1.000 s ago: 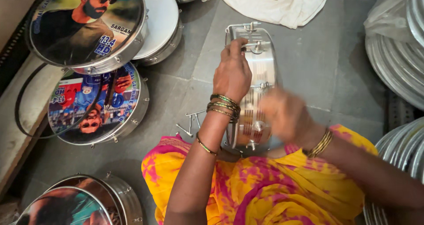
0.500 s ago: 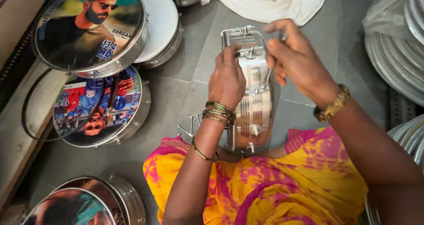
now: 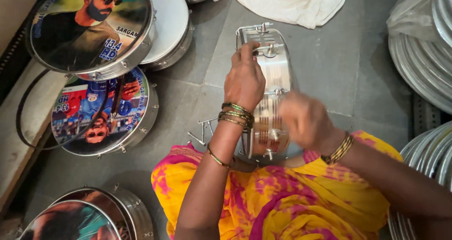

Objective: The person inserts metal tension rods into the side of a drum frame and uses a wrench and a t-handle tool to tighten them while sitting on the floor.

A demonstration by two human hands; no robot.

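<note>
Steel drum shell (image 3: 273,87) is stood on edge on the floor before the lap, long axis running away; left hand (image 3: 244,80) is clasped on its far rim, right hand (image 3: 306,122) blurred nearer, grip can't be told.

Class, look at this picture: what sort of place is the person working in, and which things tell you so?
Probably a small drum-making workshop, with work done on the floor. The left hand steadies a bare metal drum shell, finished drums with printed heads lie stacked alongside, and metal hoops are piled at the right.
</note>
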